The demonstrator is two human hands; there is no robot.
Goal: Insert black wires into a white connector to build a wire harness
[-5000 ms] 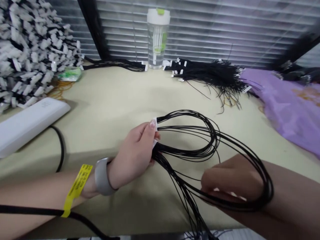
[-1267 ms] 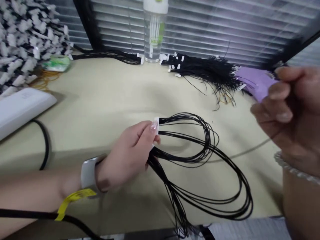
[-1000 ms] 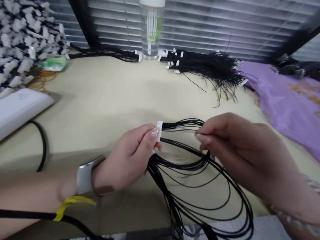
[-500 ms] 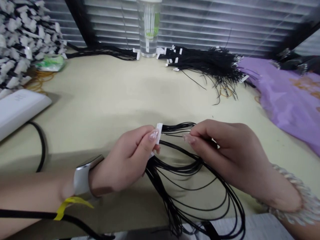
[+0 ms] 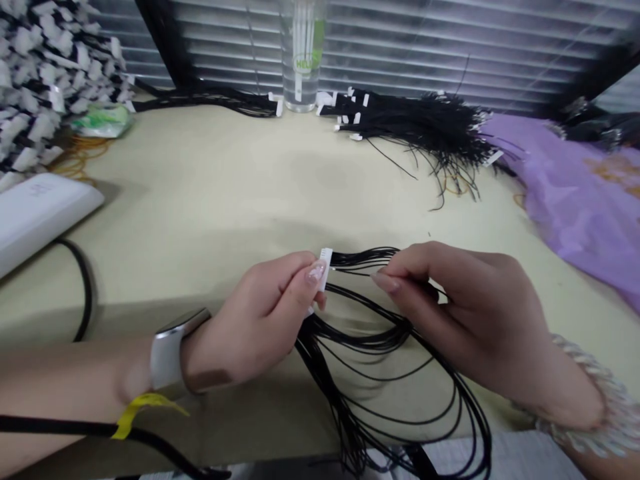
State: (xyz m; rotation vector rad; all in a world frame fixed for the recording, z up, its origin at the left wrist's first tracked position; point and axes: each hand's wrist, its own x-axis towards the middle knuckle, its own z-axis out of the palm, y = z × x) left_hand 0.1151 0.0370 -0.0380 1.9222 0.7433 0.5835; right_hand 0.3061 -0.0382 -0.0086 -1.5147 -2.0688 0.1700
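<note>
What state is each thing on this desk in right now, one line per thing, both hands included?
Left hand: closed, pinching the small white plastic connector.
Small white plastic connector: held above the desk, black wires entering it.
Right hand: fingertips pinched on one thin black wire by the connector.
Looped bundle of thin black wires: slack, draped over the desk edge.
Clear plastic water bottle: upright.
Purple plastic bag: lying crumpled.
White flat device: lying flat.

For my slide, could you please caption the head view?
Left hand pinches a white connector while the right hand holds one of its black wires over a beige table.
</note>
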